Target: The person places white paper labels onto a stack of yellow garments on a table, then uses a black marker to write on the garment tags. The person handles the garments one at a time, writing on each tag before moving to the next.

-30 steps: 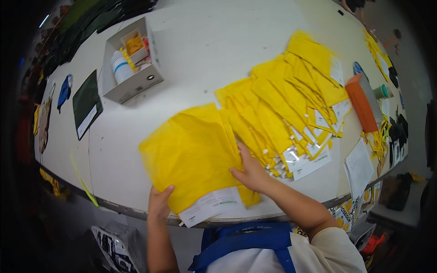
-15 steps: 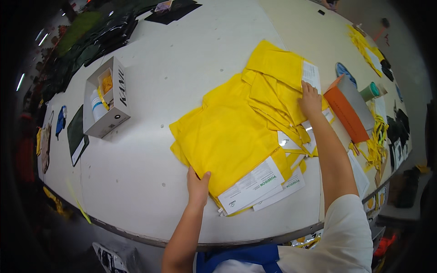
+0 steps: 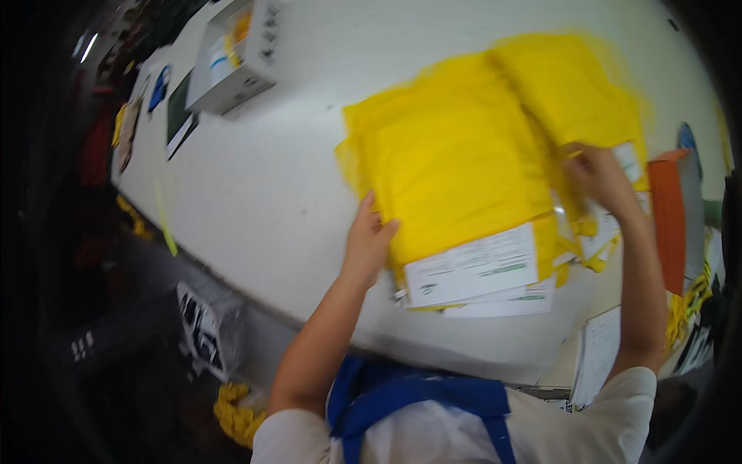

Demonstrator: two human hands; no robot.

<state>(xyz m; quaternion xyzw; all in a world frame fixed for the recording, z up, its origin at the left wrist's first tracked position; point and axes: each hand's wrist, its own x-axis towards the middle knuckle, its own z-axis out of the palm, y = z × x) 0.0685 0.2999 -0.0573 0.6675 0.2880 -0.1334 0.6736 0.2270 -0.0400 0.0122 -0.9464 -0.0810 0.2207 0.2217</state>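
Observation:
A stack of folded yellow cloth pieces lies on the table, with white printed cards along its near edge. At the stack's left edge rests my left hand, thumb and forefinger apart, the thumb lying on the cloth. My right hand is closed, fingers bent, at the inner edge of a second yellow cloth piece on the right. That piece is smeared by motion. Beneath my right hand, more yellow cloth and white cards lie partly hidden.
A grey box holding a white bottle stands at the far left, beside a dark green packet. An orange box stands to the right. Near it are yellow strips and a white sheet. The table's edge curves close to my body.
The view has turned, shifting the table contents. My right hand has moved from the far card to the inner edge of the right-hand cloth, which now lies spread flatter. My left hand stays at the stack's left edge.

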